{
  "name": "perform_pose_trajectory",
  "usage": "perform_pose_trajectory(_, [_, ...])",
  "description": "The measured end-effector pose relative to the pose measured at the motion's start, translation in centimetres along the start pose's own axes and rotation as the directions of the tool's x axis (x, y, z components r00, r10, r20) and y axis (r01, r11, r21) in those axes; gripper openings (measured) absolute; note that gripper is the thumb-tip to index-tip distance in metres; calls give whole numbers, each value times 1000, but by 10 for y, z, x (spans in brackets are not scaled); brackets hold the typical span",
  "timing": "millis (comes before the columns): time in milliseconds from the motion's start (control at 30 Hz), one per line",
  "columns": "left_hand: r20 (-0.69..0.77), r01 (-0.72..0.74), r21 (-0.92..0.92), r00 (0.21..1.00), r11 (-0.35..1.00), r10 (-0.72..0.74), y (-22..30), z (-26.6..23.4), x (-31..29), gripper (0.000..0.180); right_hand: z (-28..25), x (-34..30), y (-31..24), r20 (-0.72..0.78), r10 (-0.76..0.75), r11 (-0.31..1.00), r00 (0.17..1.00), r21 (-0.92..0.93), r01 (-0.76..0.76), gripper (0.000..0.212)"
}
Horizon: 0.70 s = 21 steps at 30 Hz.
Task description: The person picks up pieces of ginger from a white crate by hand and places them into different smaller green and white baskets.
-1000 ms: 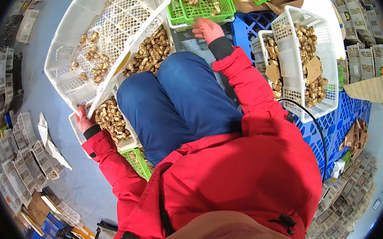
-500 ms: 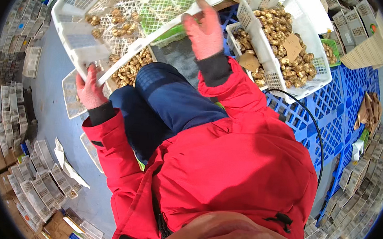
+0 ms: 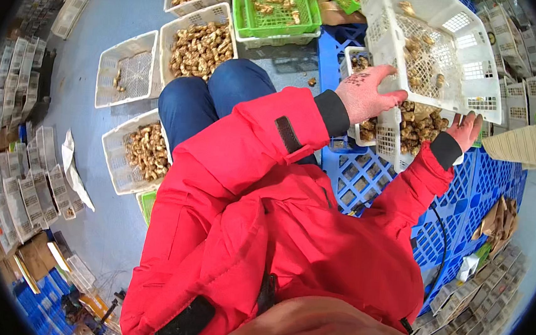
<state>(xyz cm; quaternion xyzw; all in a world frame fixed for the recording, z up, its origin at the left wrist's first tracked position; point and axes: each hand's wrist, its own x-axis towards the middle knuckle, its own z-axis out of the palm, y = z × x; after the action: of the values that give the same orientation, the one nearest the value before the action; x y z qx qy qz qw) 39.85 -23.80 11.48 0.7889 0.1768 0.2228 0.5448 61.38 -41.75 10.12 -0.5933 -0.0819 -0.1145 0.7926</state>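
Grey-blue concrete floor [image 3: 125,18] carries white slotted baskets [image 3: 199,42] w/ brown mushrooms, far left & centre; a green basket [image 3: 281,5] far centre. Blue plastic pallet [image 3: 368,175] at right, on floor, white baskets atop.

Produce packing warehouse, mushroom-filled white baskets [image 3: 199,45], blue pallets [image 3: 466,208], stacked cartons [image 3: 27,192]

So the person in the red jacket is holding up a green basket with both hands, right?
Not quite. The basket held up by the left hand and right hand is white, not green, as the head view shows. The green basket sits on the floor farther off.
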Motion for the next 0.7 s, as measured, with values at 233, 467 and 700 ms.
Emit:
perform_pose_trajectory(233, [401,309,-18,873,951,-277,0,-84,-29,37,83,-128,-73,196,-641,710,742,-216,670,51])
perform_pose_trajectory(467, [62,347,-540,925,767,-374,-50,-203,-55,40,213,-229,64,791,457,824,405,-206,-527,25])
perform_pose_trajectory(700, [-369,92,-825,659,557,-655,-150,-318,-92,48,331,-180,271,535,647,755,543,-347,-557,28])
